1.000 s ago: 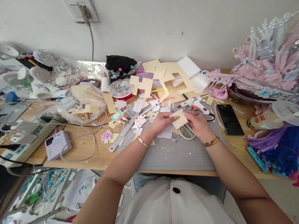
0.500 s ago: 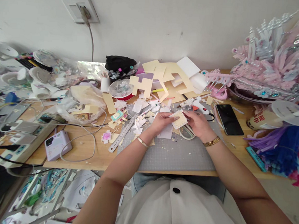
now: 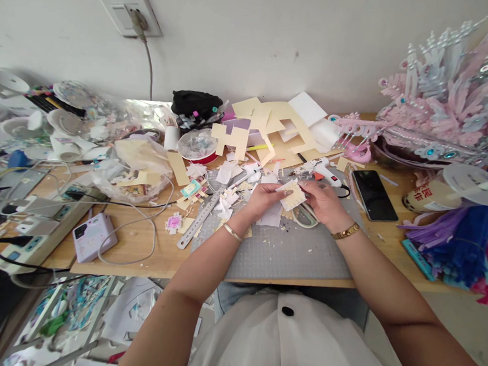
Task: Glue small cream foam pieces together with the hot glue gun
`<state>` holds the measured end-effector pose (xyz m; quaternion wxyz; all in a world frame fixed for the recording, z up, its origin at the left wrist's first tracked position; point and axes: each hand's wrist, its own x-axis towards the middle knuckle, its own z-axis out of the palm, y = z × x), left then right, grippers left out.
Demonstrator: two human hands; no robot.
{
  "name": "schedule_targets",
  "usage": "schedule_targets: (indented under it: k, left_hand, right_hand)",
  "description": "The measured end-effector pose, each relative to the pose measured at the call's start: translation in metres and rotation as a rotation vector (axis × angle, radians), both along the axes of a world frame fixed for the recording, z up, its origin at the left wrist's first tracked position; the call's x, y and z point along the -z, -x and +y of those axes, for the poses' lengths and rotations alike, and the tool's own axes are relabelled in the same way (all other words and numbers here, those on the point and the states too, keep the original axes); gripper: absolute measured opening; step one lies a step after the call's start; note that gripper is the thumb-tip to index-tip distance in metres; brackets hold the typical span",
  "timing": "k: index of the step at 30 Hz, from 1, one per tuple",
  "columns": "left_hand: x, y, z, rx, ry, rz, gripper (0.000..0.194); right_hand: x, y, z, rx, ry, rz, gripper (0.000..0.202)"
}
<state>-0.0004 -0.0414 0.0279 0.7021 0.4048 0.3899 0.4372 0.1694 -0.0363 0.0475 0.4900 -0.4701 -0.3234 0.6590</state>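
Note:
Between my two hands is a small cream-coloured card piece [image 3: 293, 196] with little raised bits on its face. My left hand [image 3: 266, 198] pinches its left side with the thumb on top. My right hand [image 3: 323, 202] is closed at its upper right edge; the fingertips there are partly hidden. Under the right hand lies a pair of scissors [image 3: 306, 218] with pale handles, on a grey cutting mat [image 3: 289, 258]. Paper scraps surround the hands, and a white glue gun [image 3: 326, 172] rests just beyond them. A metal ruler [image 3: 199, 219] lies left of my left hand.
Cut cream card sheets [image 3: 269, 118] pile up by the wall. At right are a black phone [image 3: 374, 195], a lidded drink cup [image 3: 435, 191] and pink hair ornaments [image 3: 436, 118]. Power strips [image 3: 53, 220], cables and a lilac device [image 3: 93, 238] occupy the left.
Both hands hold the card piece in nearly the same place; its face is tilted very slightly differently. Nothing else has visibly moved.

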Motion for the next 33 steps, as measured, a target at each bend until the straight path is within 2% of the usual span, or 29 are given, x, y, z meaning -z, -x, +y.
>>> schedule_targets:
  k: [25,33]
  left_hand:
    - [0.0010,-0.0011,0.0000,-0.005,-0.007,0.003,0.035]
    - [0.0017,0.0004,-0.0001,-0.001,0.005,-0.018,0.033]
  right_hand:
    - [0.0022,0.0029,0.0001,0.036,-0.006,-0.069,0.028]
    - [0.0041,-0.0030,0.0017,-0.005,-0.001,-0.002,0.022]
